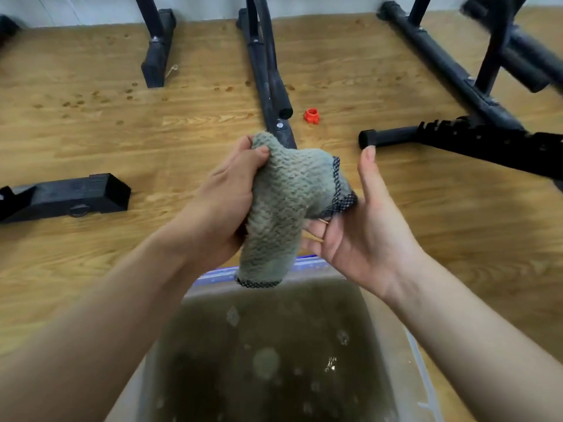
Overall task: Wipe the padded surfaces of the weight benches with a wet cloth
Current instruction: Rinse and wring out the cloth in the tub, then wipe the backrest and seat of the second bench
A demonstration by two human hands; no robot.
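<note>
Covering the floor: light wood-grain boards (91,153), with a scatter of small dark spots (76,102) toward the far left.
Wall: a pale strip (207,7) runs along the top of the view, where the floor ends.
Bench frames: black metal legs and feet stand on the floor. One upright post (157,50) is at the far left and a long floor bar (262,71) at the centre. Tubular frame parts (451,65) are on the right, partly blurred.
Notched bar: a black toothed rail (487,141) reaches in from the right, and its round end lies just beyond the right thumb.
Black block: a squared black foot (67,196) lies on the floor to the left, well apart from the hands.
Red cap: a small red knob-like piece (311,116) sits on the floor just right of the central bar.
Tub: a clear plastic tub (420,360) stands below the hands, filled with murky brown water showing a few bubbles.
Cloth: a grey-green textured cloth (283,202) with dark speckled edging is held in the air between the hands, bunched. Its lower end hangs over the tub's far rim.
Left hand: the left hand (225,202) grips the cloth's upper part, fingers curled round it and thumb pressed into the top.
Right hand: the right hand (365,229) is spread, palm up, thumb straight. The cloth's edged corner lies on its fingers, which are largely hidden behind the fabric.
</note>
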